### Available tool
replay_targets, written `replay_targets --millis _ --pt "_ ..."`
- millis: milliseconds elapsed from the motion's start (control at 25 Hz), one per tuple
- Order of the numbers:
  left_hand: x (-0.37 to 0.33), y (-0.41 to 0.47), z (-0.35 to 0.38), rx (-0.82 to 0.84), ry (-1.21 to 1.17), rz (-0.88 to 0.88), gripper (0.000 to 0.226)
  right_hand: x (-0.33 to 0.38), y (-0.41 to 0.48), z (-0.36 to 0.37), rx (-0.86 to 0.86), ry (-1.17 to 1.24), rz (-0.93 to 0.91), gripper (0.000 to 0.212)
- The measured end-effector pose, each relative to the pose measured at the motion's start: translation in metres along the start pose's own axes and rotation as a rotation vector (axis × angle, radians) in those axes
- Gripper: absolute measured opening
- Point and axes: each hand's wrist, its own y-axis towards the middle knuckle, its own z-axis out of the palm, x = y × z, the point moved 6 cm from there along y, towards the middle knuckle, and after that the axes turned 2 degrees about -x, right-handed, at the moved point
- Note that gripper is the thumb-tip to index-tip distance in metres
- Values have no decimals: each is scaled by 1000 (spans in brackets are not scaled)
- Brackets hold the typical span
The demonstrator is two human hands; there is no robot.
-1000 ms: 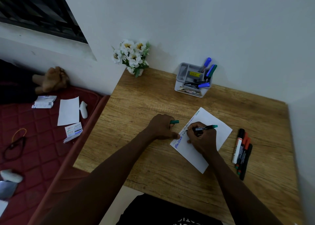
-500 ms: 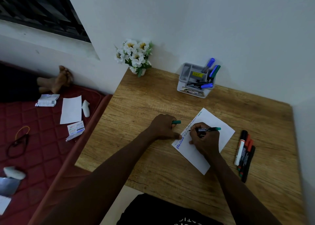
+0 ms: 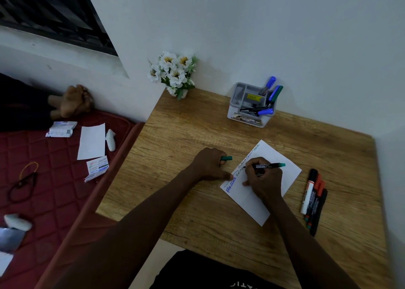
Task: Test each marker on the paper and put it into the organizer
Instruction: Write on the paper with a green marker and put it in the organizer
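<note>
A white sheet of paper (image 3: pixel 275 157) lies on the wooden desk (image 3: pixel 179 131), with blue and green writing along its left edge. My right hand (image 3: pixel 263 179) grips a black marker with a green end (image 3: pixel 270 165), its tip down on the paper. My left hand (image 3: pixel 210 164) holds the green cap (image 3: pixel 226 158) in curled fingers and its thumb presses the paper's left edge. The grey organizer (image 3: pixel 237 96) stands at the back by the wall, with blue, green and black markers in it. Several more markers (image 3: pixel 313 197) lie on the desk, right of the paper.
A small pot of white flowers (image 3: pixel 173 74) stands at the desk's back left corner. Left of the desk is a red mattress (image 3: pixel 43 168) with papers, a booklet and a person's feet (image 3: pixel 72 101). White walls close the desk's back and right sides.
My right hand has shifted the marker slightly along the paper's left edge while writing. The left hand stays in place with the cap.
</note>
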Motion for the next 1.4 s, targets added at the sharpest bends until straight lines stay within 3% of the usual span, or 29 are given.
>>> replay_targets --millis 560,760,840,920,1000,1200,1400 --pt "-1 -1 -1 4 -12 -5 51 5 0 -4 -12 51 100 9" --pt "-7 -5 -7 35 -10 5 49 12 3 -14 -93 326 253 6" --pt "-10 -7 -10 7 -116 -16 55 17 6 -19 -107 437 303 12" --pt "-15 -10 -13 -19 -272 -48 61 24 8 -22 -73 370 230 15" --pt "-17 -11 -16 -38 -386 -38 52 28 8 -20 -27 412 208 13" --pt "-21 -23 -25 -148 -375 169 22 33 6 -13 -5 767 390 28" --pt "-21 -28 -27 -238 -557 175 27 45 5 -17 43 774 366 11"
